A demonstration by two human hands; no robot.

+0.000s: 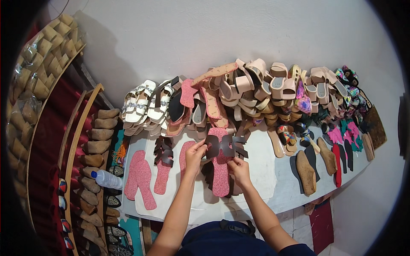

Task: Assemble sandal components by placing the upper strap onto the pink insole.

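Observation:
Over the table's middle, a pink speckled insole (221, 181) has a dark brown cut-out strap (221, 146) lying across its front part. My left hand (195, 157) is closed in a pinch on the strap's left end. On the other side, my right hand (239, 170) pinches the edge just below the strap's right end. More dark brown straps (240, 147) show behind and under this piece, partly hidden. To the left lies another pink insole (162, 179) with a dark brown strap (163, 152) at its top. Two bare pink insoles (141, 177) overlap farther left.
Finished sandals (252, 85) are heaped along the wall. White sandals (141, 100) stand at the back left. Wooden shoe lasts (306, 173) lie at the right; more lasts (96, 147) fill a rack at the left. A plastic bottle (106, 179) lies by the table's left edge.

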